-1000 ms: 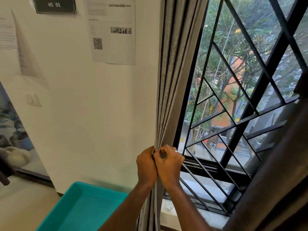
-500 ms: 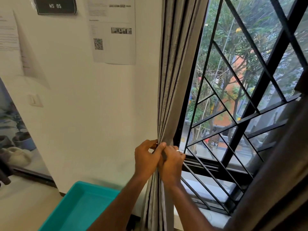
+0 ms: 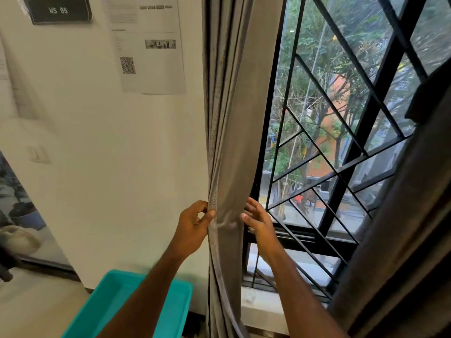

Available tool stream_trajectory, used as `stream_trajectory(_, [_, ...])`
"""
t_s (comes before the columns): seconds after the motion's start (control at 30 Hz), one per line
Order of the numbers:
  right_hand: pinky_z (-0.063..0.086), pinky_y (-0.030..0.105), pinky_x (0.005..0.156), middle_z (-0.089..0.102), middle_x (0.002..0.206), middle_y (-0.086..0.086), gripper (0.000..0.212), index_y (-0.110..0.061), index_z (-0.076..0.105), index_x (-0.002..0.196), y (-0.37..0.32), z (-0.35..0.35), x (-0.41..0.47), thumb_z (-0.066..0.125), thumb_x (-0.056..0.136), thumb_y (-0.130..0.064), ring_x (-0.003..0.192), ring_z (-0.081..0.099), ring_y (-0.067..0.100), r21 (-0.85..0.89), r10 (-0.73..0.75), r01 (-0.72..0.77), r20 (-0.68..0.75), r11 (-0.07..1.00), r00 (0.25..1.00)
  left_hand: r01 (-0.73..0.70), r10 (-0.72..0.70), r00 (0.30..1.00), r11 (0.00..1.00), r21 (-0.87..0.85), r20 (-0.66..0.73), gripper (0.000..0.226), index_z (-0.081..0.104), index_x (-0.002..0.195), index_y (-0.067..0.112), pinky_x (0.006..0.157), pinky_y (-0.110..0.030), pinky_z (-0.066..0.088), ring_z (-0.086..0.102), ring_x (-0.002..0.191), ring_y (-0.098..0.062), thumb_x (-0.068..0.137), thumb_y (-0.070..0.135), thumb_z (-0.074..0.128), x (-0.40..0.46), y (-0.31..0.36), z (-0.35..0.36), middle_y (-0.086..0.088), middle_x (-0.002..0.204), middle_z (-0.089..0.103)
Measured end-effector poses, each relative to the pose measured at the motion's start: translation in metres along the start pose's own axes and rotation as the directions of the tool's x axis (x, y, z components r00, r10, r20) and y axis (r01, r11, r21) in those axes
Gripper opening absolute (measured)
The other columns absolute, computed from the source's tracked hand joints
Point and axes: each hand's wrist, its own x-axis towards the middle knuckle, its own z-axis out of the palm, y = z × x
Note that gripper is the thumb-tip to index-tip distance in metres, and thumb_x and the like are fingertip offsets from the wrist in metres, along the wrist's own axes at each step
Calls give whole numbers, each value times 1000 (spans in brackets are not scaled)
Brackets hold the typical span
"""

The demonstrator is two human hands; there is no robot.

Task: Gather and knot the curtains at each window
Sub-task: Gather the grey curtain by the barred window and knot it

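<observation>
A grey pleated curtain (image 3: 227, 132) hangs gathered at the left edge of a window with a black diagonal grille (image 3: 341, 154). My left hand (image 3: 192, 228) pinches the curtain's left folds between thumb and fingers at about sill height. On the other side, my right hand (image 3: 258, 222) has straight, spread fingers; the fingertips touch the curtain's right edge. A second, darker curtain (image 3: 400, 240) hangs at the window's right side, close to the camera.
A teal plastic tub (image 3: 109, 311) stands on the floor below my left arm, against a white wall with taped papers (image 3: 148, 45) and a "WS 05" sign (image 3: 58, 9). The white window sill (image 3: 263, 311) runs low behind the curtain.
Both hands were clenched together around the bunched curtain. They have moved apart to its two sides, the right hand opened, and the curtain hangs wider between them.
</observation>
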Motion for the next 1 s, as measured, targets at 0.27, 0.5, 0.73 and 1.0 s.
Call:
stream_trajectory(0.27, [62, 43, 83, 77, 92, 7, 11, -14, 74, 99, -1, 7, -8, 73, 92, -6, 93, 73, 31, -107, -152, 130, -236, 986, 960, -48, 57, 979, 998, 51, -197, 9, 69, 93, 10, 59, -13, 51, 64, 72, -12, 99, 12, 62, -3, 7, -1, -3, 78, 69])
stream_trajectory(0.5, [51, 33, 71, 59, 75, -17, 24, -32, 59, 79, 17, 57, -36, 72, 92, -17, 73, 59, 5, -678, -557, 268, -249, 684, 793, -5, 151, 925, 923, 384, -349, 19, 60, 76, 14, 65, -35, 45, 54, 52, -20, 89, 9, 73, -9, 16, 26, -2, 61, 59])
stream_trajectory(0.73, [37, 27, 79, 52, 80, -23, 13, -28, 65, 86, 14, 70, -44, 62, 98, -28, 76, 48, -4, -779, -659, 394, -32, 487, 751, -66, 147, 954, 954, 294, -262, 16, 64, 76, 17, 57, -29, 52, 58, 53, -12, 91, 14, 70, -7, 15, 31, 3, 62, 63])
stream_trajectory(1.0, [42, 35, 75, 60, 79, -15, 13, -27, 68, 88, 22, 65, -43, 63, 100, -25, 76, 53, 5, -782, -645, 376, -43, 496, 763, -88, 98, 982, 994, 72, -161, 44, 56, 69, 39, 63, -9, 43, 59, 60, -1, 94, 6, 68, -6, 18, 22, 20, 62, 62])
